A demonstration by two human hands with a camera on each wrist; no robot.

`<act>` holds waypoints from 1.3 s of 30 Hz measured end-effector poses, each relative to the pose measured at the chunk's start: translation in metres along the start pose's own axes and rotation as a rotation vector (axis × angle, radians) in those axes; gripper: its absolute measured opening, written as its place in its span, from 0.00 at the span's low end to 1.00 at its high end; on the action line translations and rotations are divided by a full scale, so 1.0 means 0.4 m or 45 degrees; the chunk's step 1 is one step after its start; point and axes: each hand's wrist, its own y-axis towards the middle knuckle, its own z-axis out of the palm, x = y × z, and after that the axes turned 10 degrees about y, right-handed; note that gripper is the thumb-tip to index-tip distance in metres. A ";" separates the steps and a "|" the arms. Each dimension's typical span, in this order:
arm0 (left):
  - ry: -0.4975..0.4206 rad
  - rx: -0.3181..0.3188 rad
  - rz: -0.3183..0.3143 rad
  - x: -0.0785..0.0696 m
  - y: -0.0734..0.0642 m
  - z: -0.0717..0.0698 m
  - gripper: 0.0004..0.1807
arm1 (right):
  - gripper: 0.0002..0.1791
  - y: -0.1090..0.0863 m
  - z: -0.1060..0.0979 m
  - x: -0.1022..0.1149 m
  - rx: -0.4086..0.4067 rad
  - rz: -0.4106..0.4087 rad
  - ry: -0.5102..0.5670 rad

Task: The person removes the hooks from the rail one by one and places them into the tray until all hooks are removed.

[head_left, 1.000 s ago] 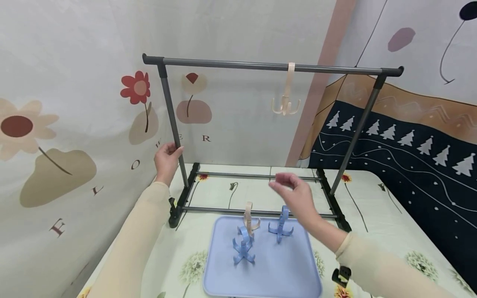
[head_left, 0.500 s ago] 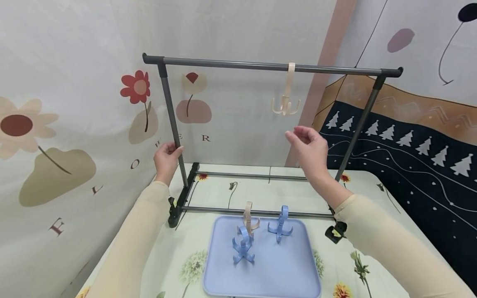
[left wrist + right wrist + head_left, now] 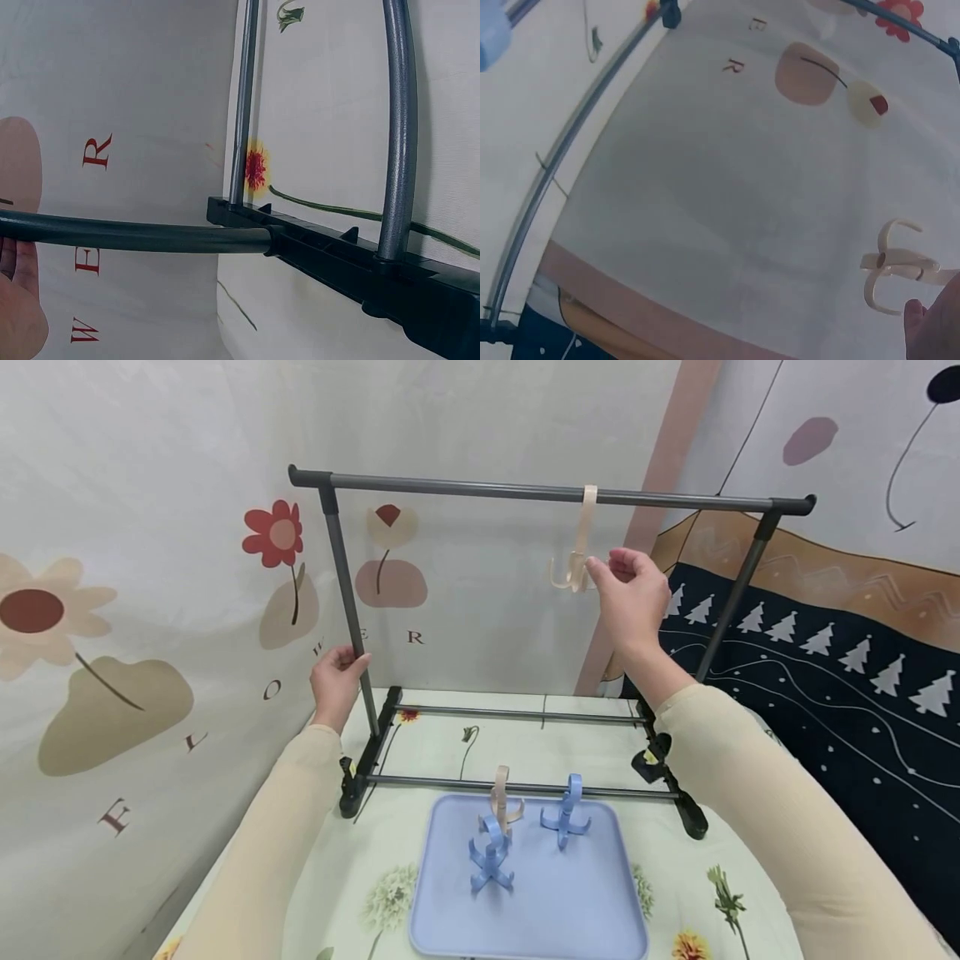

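My left hand grips the left upright of a dark grey metal rack, thumb and fingers on either side of it. In the left wrist view, part of that hand shows at the lower left edge. A cream four-prong hook hangs from the rack's top bar. Beside its prongs is my right hand, thumb and fingers bent with a gap between them. The thumb covers the right prong in the head view. In the right wrist view the hook lies close to the thumb; contact is unclear.
On the table's near side is a blue tray bearing a cream hook and two blue hooks, one in front and one at right. Lower crossbars join the rack's feet. Printed cloth covers wall and table.
My right hand has risen from above the tray to the hanging cream hook. My left hand still grips the upright, and the hooks stay in place.
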 end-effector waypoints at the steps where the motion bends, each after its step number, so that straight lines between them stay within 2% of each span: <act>1: 0.000 0.000 -0.001 0.000 0.000 0.000 0.22 | 0.25 0.008 0.005 0.003 -0.009 0.003 0.002; 12: -0.009 -0.008 -0.005 0.004 0.003 -0.004 0.22 | 0.26 0.062 0.055 0.011 -0.043 0.092 -0.028; 19: -0.012 -0.019 -0.012 0.003 0.007 -0.001 0.21 | 0.25 0.081 0.083 0.005 -0.083 0.057 -0.004; 27: -0.021 -0.004 -0.023 0.001 0.004 0.007 0.22 | 0.23 0.085 0.105 0.003 -0.110 0.066 -0.112; 32: -0.034 -0.001 -0.020 0.002 0.006 0.007 0.21 | 0.19 0.090 0.113 -0.003 -0.139 0.054 -0.102; 39: -0.027 -0.006 -0.010 0.005 0.009 0.001 0.21 | 0.17 0.093 0.114 -0.006 -0.161 0.020 -0.092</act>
